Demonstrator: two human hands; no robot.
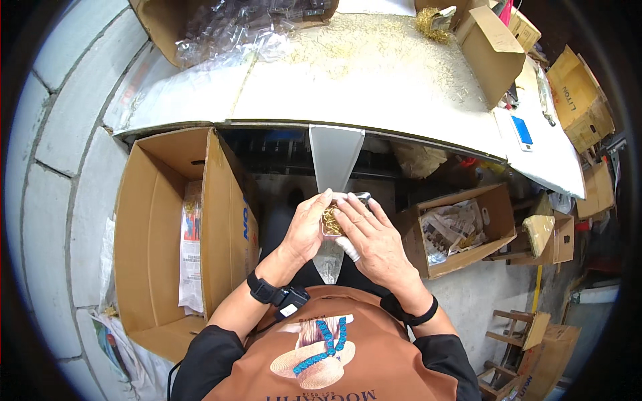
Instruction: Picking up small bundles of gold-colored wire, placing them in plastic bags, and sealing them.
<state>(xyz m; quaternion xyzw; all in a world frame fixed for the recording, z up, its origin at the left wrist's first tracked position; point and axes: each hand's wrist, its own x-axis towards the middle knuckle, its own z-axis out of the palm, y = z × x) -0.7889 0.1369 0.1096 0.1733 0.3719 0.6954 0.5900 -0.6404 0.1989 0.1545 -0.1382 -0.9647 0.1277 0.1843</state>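
Observation:
A small clear plastic box (327, 233) full of gold-coloured metal pieces (332, 221) is held in front of my body, below the table edge. My left hand (306, 228) is closed around its left side, thumb along the edge. My right hand (376, 242) lies over its right side and top, the fingers close together and the thumb at the near edge. A white wrap covers the right thumb (348, 248). The right fingers hide much of the box, so I cannot make out its lid.
Ahead stands a white table (281, 100) strewn with gold-coloured pieces (394, 60). On it are a carton of clear plastic boxes (234, 30), an open carton (491, 57) and a blue-screened device (522, 131). Large cardboard boxes flank me at left (157, 267) and right (461, 264).

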